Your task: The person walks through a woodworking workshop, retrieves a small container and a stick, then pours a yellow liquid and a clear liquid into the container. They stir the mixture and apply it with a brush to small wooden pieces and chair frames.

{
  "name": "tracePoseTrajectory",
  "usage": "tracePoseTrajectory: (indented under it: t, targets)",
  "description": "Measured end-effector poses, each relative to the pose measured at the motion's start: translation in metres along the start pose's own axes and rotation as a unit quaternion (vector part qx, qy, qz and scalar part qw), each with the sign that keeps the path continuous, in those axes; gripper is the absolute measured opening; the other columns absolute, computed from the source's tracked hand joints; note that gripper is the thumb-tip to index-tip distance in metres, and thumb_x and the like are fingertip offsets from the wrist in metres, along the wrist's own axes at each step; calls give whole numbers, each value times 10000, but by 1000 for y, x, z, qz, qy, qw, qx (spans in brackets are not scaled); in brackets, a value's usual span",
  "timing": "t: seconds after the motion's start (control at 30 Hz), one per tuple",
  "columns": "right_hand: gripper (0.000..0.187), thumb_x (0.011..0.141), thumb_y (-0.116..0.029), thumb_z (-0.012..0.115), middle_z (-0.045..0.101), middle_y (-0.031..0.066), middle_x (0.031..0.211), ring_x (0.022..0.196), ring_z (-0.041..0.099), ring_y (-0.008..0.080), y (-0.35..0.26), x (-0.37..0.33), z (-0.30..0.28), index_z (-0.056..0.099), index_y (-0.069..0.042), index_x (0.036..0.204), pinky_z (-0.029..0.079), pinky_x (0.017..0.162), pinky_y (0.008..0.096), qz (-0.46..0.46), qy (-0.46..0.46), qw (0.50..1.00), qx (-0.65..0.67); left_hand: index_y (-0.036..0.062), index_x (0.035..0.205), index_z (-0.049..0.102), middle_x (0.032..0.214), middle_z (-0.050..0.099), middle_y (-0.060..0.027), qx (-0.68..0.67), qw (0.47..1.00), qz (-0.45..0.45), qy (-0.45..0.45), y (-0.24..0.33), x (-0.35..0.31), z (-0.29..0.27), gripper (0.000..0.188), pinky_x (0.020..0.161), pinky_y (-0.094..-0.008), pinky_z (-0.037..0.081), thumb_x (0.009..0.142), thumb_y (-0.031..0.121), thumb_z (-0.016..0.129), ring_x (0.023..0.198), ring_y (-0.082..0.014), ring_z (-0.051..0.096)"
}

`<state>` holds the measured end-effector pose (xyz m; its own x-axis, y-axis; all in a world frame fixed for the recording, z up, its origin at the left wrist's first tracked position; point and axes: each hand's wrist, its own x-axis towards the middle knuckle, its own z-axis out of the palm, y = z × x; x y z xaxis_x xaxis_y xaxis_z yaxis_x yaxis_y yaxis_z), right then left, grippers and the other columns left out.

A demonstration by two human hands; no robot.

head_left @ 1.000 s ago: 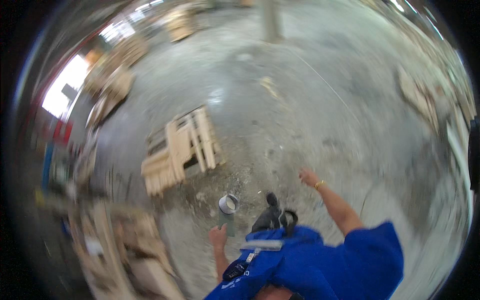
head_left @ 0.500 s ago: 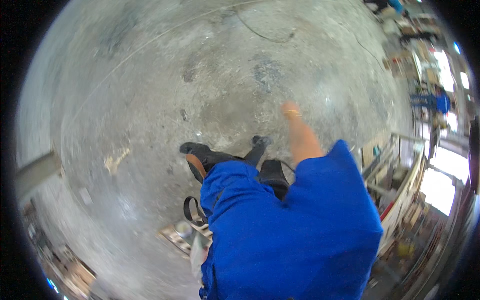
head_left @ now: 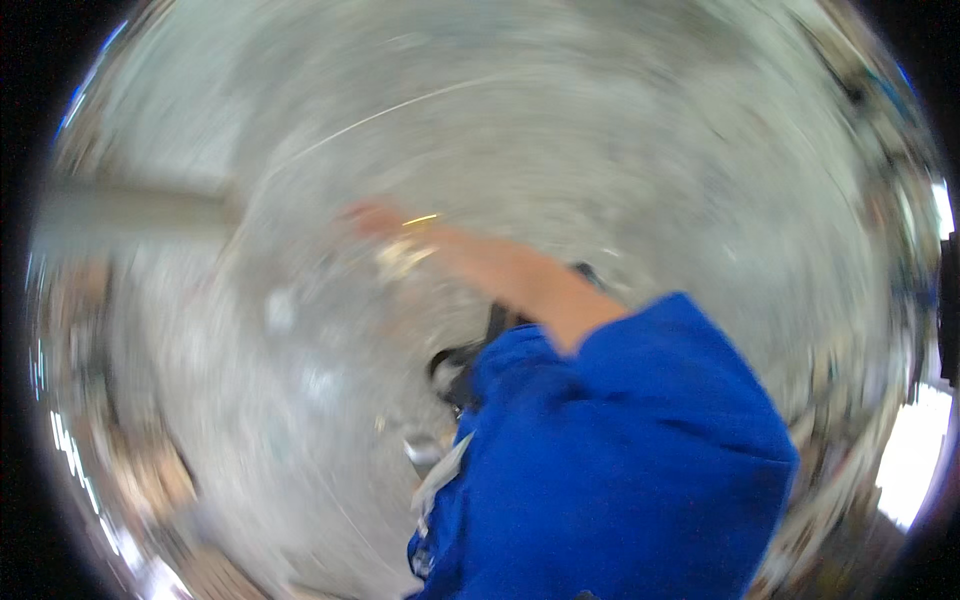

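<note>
"In the head view, where is the right hand?"
"Ahead and to the left of the blue shirt, a gold bracelet at the wrist."
"Its fingers?"
"Too smeared; I cannot tell if they are spread, clenched or grasping anything."
"And the pale container?"
"Blurred, just beside the shirt's left edge."
"The left hand?"
"Out of sight, so I cannot tell how its fingers stand or what they touch."

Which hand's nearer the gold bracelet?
Right. The right hand is blurred, with the gold bracelet worn at its wrist. The left hand isn't visible, so its position can't be told.
</note>
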<state>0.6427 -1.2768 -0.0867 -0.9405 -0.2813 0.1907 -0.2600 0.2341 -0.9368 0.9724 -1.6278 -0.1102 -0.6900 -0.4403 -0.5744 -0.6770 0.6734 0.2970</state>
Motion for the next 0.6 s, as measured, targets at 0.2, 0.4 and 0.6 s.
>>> tracePoseTrajectory:
  t: [0.2,0.4,0.6]
  targets:
    - [335,816,-309,540,628,125,1032,914,588,278,110,-71,63,636,-56,1012,460,809,409,379,-263,848,-262,-71,906,626,859,630,-241,14,988,-2,153,-34,192,-157,549,701,-452,441,875,459,489,837,-320,619]
    - [366,825,-333,547,605,125,1113,998,569,267,118,40,114,628,-56,1050,447,861,401,521,-259,747,-322,-31,966,632,910,630,-242,-80,978,106,164,19,424,-307,547,754,-450,449,861,490,505,872,-378,600]
    - [399,834,-356,554,582,124,1193,1083,550,255,115,401,269,620,-55,1088,433,914,392,495,-117,819,-266,-29,1014,620,934,648,-164,-131,989,-20,60,88,545,-333,561,770,-419,461,871,501,505,904,-295,612]
